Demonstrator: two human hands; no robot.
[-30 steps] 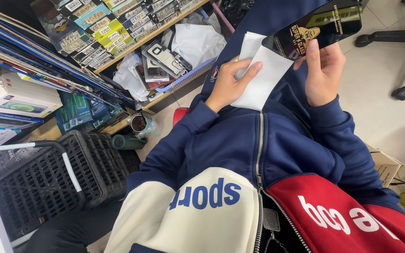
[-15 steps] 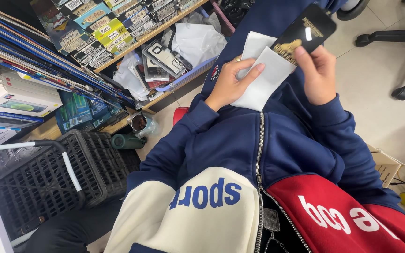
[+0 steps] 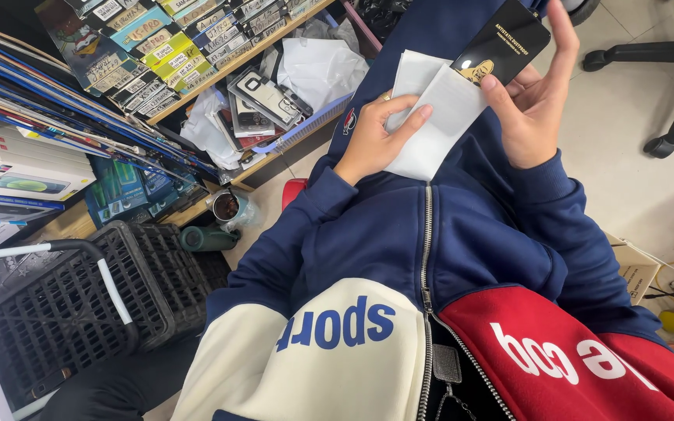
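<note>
My left hand (image 3: 372, 140) pinches a pair of white paper sleeves (image 3: 438, 117) held up in front of my navy zip jacket (image 3: 431, 234). My right hand (image 3: 536, 101) grips a flat black card packet with a gold emblem (image 3: 505, 43) between thumb and fingers. The packet's lower corner overlaps the top edge of the white sleeves. I cannot tell whether it is inside a sleeve or just lying against it.
A black plastic basket (image 3: 79, 312) stands at the lower left. Wooden shelves (image 3: 196, 90) full of small boxes and phone cases run across the upper left. A green bottle (image 3: 204, 238) lies on the floor, an office chair base (image 3: 665, 78) stands at the upper right, and a cardboard box (image 3: 633, 265) at the right.
My right hand has turned the black packet and brought it left and down, from above the white sleeves to touching their top edge. My left hand has stayed put.
</note>
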